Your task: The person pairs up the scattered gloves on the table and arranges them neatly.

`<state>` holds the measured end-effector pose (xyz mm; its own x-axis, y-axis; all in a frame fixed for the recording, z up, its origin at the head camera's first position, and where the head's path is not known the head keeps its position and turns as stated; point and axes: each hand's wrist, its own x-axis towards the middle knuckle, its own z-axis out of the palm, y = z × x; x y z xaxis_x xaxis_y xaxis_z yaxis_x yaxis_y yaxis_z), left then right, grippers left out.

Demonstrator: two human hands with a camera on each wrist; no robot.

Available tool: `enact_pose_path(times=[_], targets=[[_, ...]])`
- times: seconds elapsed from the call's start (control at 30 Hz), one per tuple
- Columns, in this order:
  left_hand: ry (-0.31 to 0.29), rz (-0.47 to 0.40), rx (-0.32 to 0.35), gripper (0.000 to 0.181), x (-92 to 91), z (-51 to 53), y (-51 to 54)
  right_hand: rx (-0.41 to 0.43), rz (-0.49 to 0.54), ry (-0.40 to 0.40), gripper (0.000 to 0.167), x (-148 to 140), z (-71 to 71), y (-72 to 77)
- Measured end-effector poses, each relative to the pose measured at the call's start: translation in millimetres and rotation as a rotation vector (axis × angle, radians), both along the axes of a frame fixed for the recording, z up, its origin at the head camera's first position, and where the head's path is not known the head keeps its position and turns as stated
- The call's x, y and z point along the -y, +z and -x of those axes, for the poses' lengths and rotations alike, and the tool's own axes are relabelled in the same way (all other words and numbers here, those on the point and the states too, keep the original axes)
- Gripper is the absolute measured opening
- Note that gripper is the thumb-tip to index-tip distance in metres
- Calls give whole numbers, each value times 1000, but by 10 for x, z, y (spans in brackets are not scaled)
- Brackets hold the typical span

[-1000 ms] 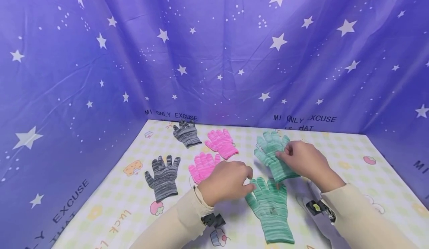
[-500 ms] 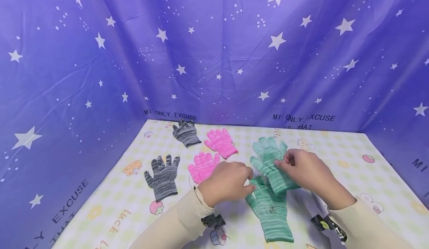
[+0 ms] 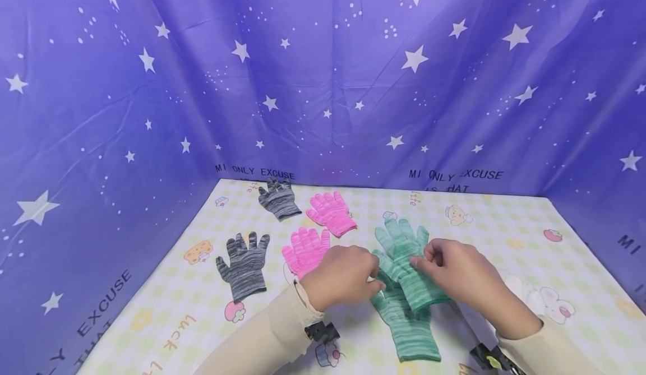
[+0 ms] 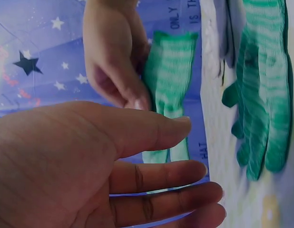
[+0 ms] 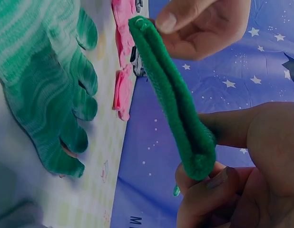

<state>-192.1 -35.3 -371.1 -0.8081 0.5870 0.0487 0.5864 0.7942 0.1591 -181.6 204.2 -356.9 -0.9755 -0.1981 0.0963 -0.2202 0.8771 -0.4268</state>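
My right hand (image 3: 469, 277) pinches a light green striped knit glove (image 3: 421, 285) near its cuff, with its fingers pointing away. In the right wrist view, the thumb and curled fingers grip the folded cuff opening (image 5: 173, 99). The held glove hangs above a second green glove (image 3: 415, 336), which lies flat on the table, and covers part of its fingers in the head view. Just left of both is my left hand (image 3: 345, 277). Its thumb stands apart from loosely bent fingers, and the left wrist view shows nothing gripped in that hand (image 4: 66, 156).
Two pink gloves (image 3: 330, 212) lie left of the green ones, the nearer partly behind my left hand. Farther left are two grey-black striped gloves (image 3: 242, 268). A checked cloth (image 3: 166, 302) with cartoon prints covers the table. Blue star-printed curtains (image 3: 303, 83) stand around it.
The right hand has brought the held green glove toward me and slightly left, so it now overlaps the lying green glove's fingers. My left hand has stayed nearly still.
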Motion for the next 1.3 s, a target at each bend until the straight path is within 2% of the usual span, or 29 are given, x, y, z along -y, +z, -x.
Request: enact_pose_path(times=[0.33,0.57,0.7,0.87,1.03,1.3], targets=[[96,-16,43,27,101,199,-92,-21,0,3,38,2,-124,-82],[104,-20,50,17,129,263,-122,-10,9,-2,37,19,-194,-130],[109,-23,46,11,148,289,-157,5,20,2,36,31,-226,-183],[127,-23,72,11,154,315,-209,19,40,7,36,52,-236,-261],[135,-22,107,22,117,312,-239,51,52,-1,36,62,-225,-343],[132,-58,183,33,55,287,-220,80,63,-16,36,85,-229,-446]])
